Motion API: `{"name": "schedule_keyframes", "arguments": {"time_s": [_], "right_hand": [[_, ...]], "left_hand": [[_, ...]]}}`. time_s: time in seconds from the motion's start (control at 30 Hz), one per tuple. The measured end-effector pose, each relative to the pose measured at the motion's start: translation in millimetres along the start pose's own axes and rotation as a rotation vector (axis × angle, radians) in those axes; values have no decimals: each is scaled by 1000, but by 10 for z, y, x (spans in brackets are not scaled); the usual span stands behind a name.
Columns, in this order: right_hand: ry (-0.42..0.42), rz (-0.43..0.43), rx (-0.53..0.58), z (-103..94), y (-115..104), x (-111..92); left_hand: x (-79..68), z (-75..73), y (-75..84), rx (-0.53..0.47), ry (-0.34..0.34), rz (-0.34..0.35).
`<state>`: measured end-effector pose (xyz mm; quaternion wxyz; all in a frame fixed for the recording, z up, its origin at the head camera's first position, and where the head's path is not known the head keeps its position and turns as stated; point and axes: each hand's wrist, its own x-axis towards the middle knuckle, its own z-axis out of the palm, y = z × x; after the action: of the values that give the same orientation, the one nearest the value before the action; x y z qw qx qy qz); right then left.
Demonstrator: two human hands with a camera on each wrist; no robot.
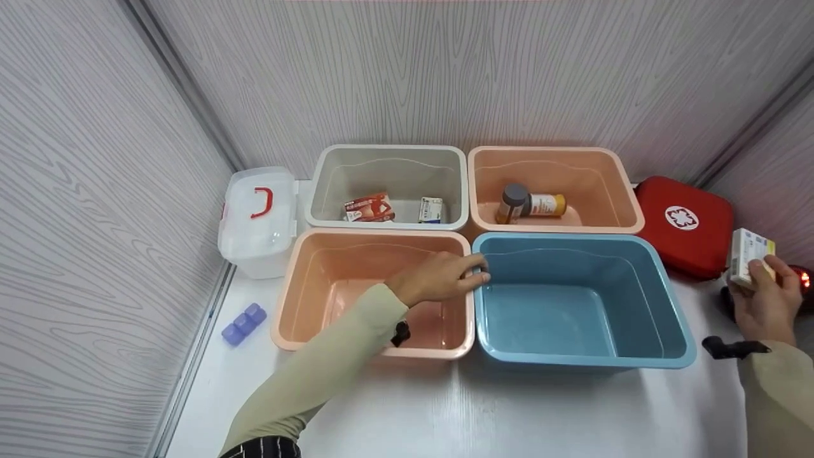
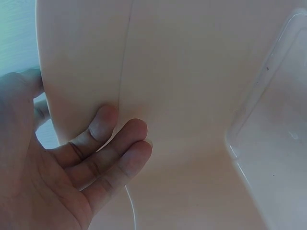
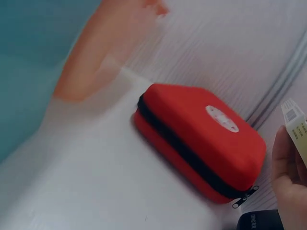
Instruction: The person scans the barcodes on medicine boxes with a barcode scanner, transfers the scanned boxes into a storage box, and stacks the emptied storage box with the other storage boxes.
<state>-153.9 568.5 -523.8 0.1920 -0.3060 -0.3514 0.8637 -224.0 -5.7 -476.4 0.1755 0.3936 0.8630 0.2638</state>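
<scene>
In the head view my left hand [image 1: 439, 277] grips the adjoining rims of the front peach bin [image 1: 375, 236] and the blue bin [image 1: 579, 362]. The left wrist view shows several of its fingers [image 2: 129, 158] against the inside of the peach bin, with the others past the rim. At the far right my right hand [image 1: 766, 302] holds a small white and yellow medicine box [image 1: 750, 254] by its sides, raised beside the red first-aid case [image 1: 687, 226]. That box [image 3: 295, 122] is partly cut off in the right wrist view.
A grey bin [image 1: 388, 152] at the back holds two small boxes; the peach bin [image 1: 547, 154] beside it holds two bottles [image 1: 547, 205]. On the left are a clear lidded box [image 1: 257, 216] and a purple pill organizer [image 1: 244, 324]. A black device [image 1: 804, 280] with red lights sits far right.
</scene>
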Motion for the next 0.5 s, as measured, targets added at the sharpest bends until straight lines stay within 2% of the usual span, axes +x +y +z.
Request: {"name": "schedule_keyframes", "arguments": {"time_s": [0.1, 0.17, 0.3, 0.5], "right_hand": [[43, -9, -202, 42, 46, -43], [47, -14, -265, 67, 66, -58], [31, -21, -306, 99, 80, -54], [55, -14, -339, 164, 20, -46]], "left_hand": [[-3, -5, 0, -4, -6, -4], [-6, -9, -1, -5, -8, -6], [-5, -9, -5, 4, -3, -7], [3, -5, -3, 2, -7, -4]]}}
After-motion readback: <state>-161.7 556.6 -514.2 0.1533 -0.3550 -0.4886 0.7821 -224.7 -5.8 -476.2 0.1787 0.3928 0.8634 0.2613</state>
